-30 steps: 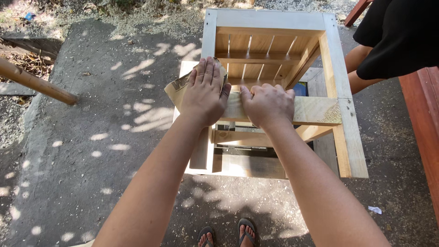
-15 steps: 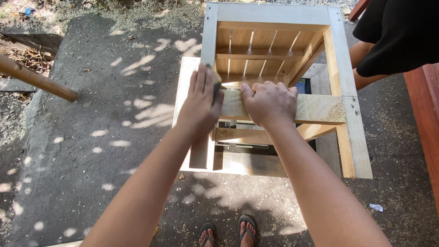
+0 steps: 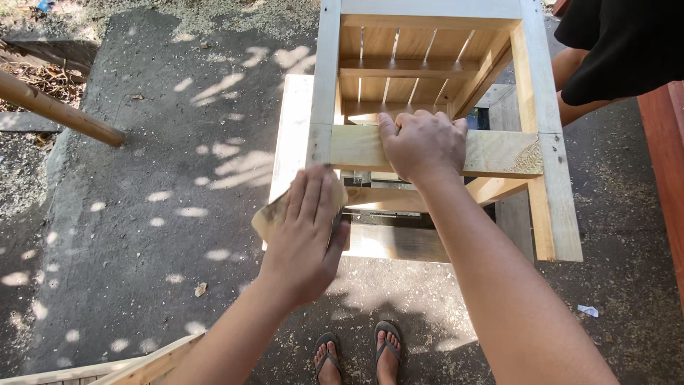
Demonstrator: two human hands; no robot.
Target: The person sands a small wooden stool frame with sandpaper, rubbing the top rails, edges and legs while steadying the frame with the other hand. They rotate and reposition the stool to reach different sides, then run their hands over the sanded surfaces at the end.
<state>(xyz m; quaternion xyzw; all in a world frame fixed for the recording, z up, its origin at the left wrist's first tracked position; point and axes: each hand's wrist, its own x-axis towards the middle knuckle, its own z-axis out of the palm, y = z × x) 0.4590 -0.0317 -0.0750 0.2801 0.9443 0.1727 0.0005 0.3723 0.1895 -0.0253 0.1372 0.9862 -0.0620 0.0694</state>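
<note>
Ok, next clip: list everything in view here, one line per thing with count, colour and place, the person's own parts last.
wooden frame: one, pale unpainted wood, upper centre, standing on the ground.
sandpaper sheet: one, tan, under the left hand against the frame's left post.
round pole: one, brown, left edge, lying slanted.
wooden piece: one, pale, bottom left corner.
red bench or board: one, red-brown, right edge.
other person: one, black clothing, top right.
ground: grey, dusted with sawdust, dappled light.
flip-flops: two, dark, on the feet, bottom centre.
left hand: flat on the sandpaper.
right hand: gripping the frame's cross rail.
</note>
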